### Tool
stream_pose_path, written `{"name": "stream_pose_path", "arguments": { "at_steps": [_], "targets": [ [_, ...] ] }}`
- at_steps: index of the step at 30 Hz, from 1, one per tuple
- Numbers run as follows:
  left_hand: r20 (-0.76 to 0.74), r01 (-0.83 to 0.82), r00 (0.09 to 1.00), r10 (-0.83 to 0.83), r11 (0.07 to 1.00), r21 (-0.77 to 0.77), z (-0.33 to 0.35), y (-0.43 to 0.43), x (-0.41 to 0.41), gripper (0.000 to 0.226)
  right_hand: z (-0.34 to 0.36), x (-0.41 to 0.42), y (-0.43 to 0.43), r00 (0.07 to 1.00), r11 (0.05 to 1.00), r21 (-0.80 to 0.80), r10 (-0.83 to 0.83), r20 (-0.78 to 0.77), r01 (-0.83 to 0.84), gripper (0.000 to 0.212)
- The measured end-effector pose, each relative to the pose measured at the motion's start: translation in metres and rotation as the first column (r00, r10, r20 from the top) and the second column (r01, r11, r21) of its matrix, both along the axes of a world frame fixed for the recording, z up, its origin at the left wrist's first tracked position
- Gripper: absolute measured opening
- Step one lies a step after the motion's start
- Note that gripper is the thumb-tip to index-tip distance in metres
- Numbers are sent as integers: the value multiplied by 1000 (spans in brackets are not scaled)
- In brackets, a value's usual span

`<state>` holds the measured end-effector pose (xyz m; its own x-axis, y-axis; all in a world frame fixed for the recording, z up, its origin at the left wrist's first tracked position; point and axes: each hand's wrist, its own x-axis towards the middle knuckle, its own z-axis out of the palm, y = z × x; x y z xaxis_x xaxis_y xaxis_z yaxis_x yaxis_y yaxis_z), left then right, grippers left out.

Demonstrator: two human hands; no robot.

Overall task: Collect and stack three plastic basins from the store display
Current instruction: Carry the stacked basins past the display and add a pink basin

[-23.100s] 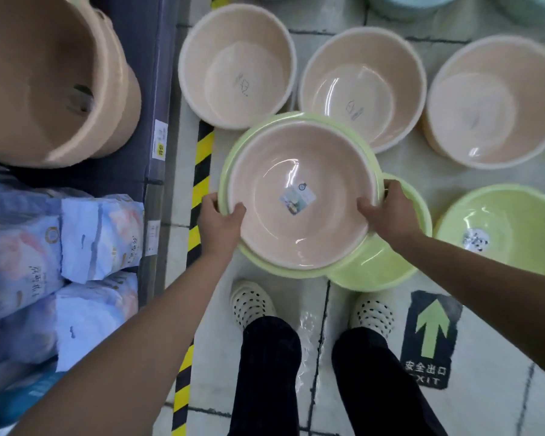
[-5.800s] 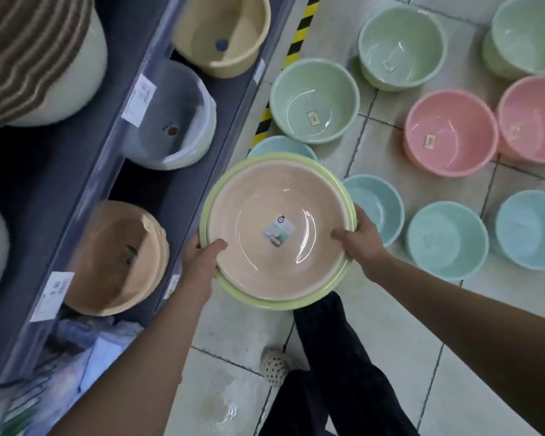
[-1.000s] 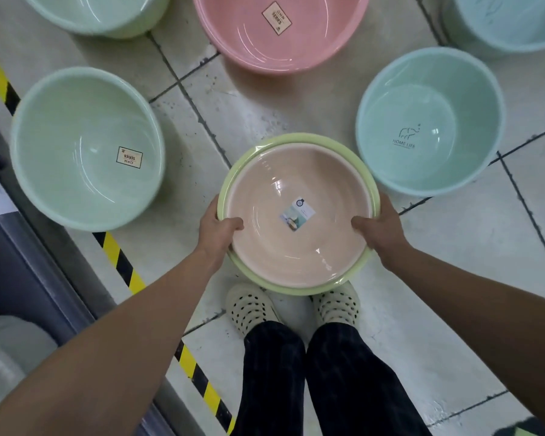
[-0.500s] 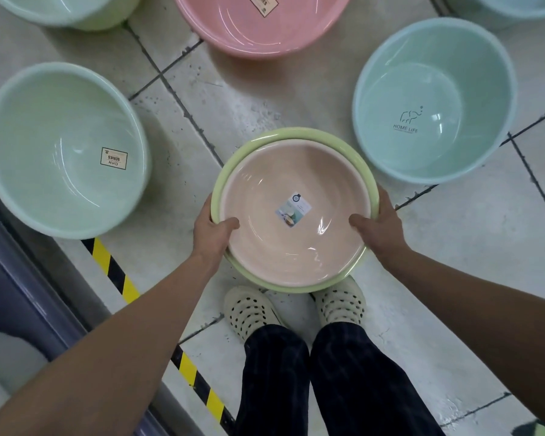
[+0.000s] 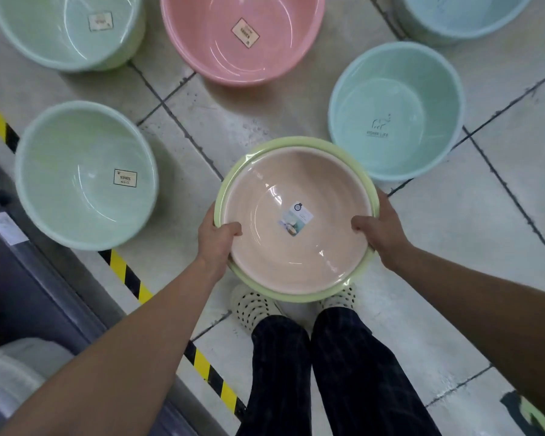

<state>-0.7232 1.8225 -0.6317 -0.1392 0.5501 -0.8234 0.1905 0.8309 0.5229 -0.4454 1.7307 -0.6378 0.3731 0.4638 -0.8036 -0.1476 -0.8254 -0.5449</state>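
Note:
I hold a two-basin stack above my feet: a beige basin [image 5: 296, 247] with a small label nested inside a light green basin [image 5: 233, 179], of which only the rim shows. My left hand [image 5: 216, 239] grips the stack's left rim, thumb inside. On the right rim sits my right hand [image 5: 381, 229], also with the thumb inside. Just beyond the stack, to the right, a light blue basin [image 5: 397, 111] with an elephant logo stands on the floor.
More basins stand on the tiled floor: a mint green one [image 5: 85, 174] at the left, another mint one [image 5: 66, 29] at the top left, a pink one [image 5: 243, 36] at the top, a blue one [image 5: 466, 14] at the top right. Yellow-black tape [image 5: 129, 278] borders a grey shelf [image 5: 29, 294] on the left.
The stack stays in both hands. The floor basins have shifted slightly down and right in view over the last half second, as my head moved.

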Motion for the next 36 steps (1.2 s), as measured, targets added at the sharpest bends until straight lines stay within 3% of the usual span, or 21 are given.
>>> {"name": "stream_pose_path", "arguments": {
  "at_steps": [10, 18, 25, 30, 36],
  "targets": [
    [51, 207, 976, -210, 977, 60, 171, 42, 71, 66, 192, 50, -3, 979, 980, 7, -200, 35, 200, 87],
    [74, 315, 944, -322, 945, 88, 263, 84, 155, 65, 269, 108, -5, 944, 945, 82, -322, 66, 317, 80],
    [57, 286, 956, -288, 957, 50, 263, 117, 228, 59, 267, 182, 35, 959, 959, 39, -283, 22, 282, 85],
    [3, 270, 963, -270, 962, 42, 229, 139, 265, 52, 240, 225, 65, 964, 962, 61, -267, 4, 266, 70],
    [4, 291, 957, -292, 956, 25, 175, 167, 290, 55, 184, 249, 92, 949, 949, 11, -315, -17, 315, 71]
  ]
}}
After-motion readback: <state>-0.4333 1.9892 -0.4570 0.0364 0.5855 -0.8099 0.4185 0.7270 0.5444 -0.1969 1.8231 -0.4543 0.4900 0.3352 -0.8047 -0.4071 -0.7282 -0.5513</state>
